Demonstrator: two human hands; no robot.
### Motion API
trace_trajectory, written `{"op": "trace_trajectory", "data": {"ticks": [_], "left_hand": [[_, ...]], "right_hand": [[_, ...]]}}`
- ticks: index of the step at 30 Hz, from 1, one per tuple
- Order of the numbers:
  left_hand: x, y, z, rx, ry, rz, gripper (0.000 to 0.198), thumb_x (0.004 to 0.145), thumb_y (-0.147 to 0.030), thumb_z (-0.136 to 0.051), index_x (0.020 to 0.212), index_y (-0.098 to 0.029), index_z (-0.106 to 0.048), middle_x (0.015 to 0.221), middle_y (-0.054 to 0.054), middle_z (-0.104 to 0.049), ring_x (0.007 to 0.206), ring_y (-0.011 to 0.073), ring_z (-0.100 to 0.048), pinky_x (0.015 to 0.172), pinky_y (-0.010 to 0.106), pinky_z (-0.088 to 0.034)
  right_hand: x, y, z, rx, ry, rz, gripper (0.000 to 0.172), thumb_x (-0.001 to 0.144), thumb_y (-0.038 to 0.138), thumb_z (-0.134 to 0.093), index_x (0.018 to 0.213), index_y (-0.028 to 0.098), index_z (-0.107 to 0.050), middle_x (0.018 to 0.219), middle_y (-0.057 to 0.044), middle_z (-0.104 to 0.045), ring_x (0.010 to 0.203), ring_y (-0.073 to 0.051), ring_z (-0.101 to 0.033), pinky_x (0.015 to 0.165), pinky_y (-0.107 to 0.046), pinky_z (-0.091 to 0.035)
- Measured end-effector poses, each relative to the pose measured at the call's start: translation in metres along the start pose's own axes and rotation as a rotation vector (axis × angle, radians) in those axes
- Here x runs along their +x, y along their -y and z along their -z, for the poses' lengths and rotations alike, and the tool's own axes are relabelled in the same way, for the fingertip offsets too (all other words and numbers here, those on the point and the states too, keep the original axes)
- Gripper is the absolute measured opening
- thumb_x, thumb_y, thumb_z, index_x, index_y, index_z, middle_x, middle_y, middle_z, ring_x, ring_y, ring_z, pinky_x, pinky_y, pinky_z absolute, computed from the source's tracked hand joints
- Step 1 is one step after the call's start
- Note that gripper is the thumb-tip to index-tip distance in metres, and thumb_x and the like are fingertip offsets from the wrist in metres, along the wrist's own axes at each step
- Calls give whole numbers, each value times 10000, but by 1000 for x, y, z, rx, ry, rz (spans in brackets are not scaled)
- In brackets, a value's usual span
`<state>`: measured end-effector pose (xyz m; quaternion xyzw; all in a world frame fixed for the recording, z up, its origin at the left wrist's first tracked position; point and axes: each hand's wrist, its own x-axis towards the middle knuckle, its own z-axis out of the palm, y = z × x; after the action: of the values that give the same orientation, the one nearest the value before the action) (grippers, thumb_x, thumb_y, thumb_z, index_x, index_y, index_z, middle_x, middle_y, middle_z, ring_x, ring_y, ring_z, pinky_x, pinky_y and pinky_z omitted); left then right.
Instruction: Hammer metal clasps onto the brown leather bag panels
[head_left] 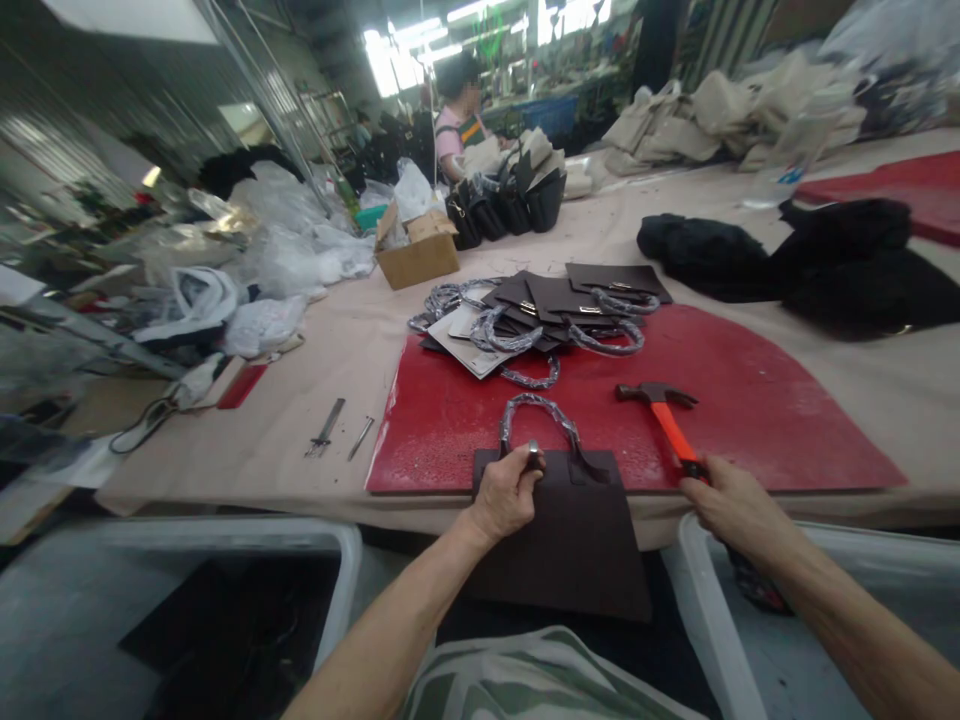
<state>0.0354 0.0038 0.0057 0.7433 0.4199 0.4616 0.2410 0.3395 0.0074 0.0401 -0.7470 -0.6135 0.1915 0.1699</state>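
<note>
My right hand (735, 505) is closed round the handle of a claw hammer (671, 430), whose orange shaft slants over the red board (757, 410). The hammer's head is up and to the left of that hand. My left hand (510, 492) pinches a short metal punch (533, 452), its shiny round top facing up. Under this hand, a dark brown bag panel (574, 550) overhangs the table's front edge. A plastic-wrapped handle (541, 405) arches from the panel's top; the punch stands by its left base. The punch's lower end is hidden by my fingers.
Behind lies a pile of similar panels (547, 305) with wrapped handles. Small metal tools (326, 425) lie on the left. A cardboard box (417, 255), black bags (510, 208) and black cloth (825, 255) sit farther back. Bins (349, 560) stand below the edge; a person (454, 125) is beyond.
</note>
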Motion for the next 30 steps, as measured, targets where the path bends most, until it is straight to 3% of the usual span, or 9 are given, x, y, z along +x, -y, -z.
{"op": "trace_trajectory", "data": {"ticks": [5, 9, 12, 15, 19, 25, 27, 30], "left_hand": [[0, -2, 1, 1, -1, 1, 234, 881, -124, -508, 1090, -211, -569, 941, 65, -713, 879, 209, -719, 824, 335, -600], [1, -2, 1, 8, -10, -10, 247, 873, -110, -506, 1091, -206, -570, 936, 65, -713, 863, 207, -720, 804, 321, -602], [0, -1, 0, 2, -10, -13, 243, 879, -105, -500, 1093, -199, -568, 939, 66, -710, 865, 205, -715, 810, 319, -596], [-1, 0, -2, -18, -1, -11, 239, 879, -94, -501, 1085, -193, -569, 937, 63, -703, 872, 195, -708, 822, 303, -585], [-1, 2, -4, -30, -1, -10, 226, 878, -92, -508, 1073, -187, -571, 922, 57, -694, 846, 183, -701, 808, 282, -577], [-1, 3, -4, -34, -13, -5, 246, 875, -87, -508, 1091, -187, -568, 936, 57, -692, 873, 185, -702, 827, 286, -576], [-1, 3, -3, -40, -10, -5, 253, 872, -88, -510, 1099, -185, -568, 935, 60, -690, 871, 186, -702, 829, 288, -578], [-2, 2, -2, -40, -7, -6, 249, 867, -88, -512, 1087, -186, -574, 930, 58, -691, 858, 186, -703, 827, 290, -580]], "right_hand": [[-22, 33, 28, 306, 23, -72, 418, 842, 653, -375, 741, 257, -464, 463, 28, -443, 408, -171, -435, 433, -308, -330], [-49, 65, 62, 614, -99, -75, 481, 707, 693, -648, 844, 252, -515, 525, 23, -532, 472, -176, -500, 470, -302, -391], [-60, 70, 68, 823, 67, -28, 519, 689, 722, -673, 838, 253, -509, 570, 26, -537, 470, -161, -490, 450, -291, -396], [-66, 63, 58, 618, 146, 37, 548, 767, 795, -528, 731, 249, -499, 499, 43, -437, 406, -136, -397, 394, -275, -321], [-69, 74, 58, 228, 105, 266, 588, 820, 803, -391, 683, 249, -535, 483, 14, -465, 422, -159, -452, 415, -293, -326], [-70, 124, 90, 136, -185, 487, 444, 971, 619, -334, 734, 264, -457, 472, 27, -486, 390, -156, -479, 434, -295, -327], [-66, 124, 84, 106, -222, 562, 423, 992, 587, -333, 745, 262, -445, 468, 34, -484, 372, -149, -470, 426, -293, -309], [-58, 113, 69, -47, -178, 662, 463, 1006, 586, -287, 718, 258, -442, 466, 26, -491, 349, -146, -447, 410, -304, -230]]}}
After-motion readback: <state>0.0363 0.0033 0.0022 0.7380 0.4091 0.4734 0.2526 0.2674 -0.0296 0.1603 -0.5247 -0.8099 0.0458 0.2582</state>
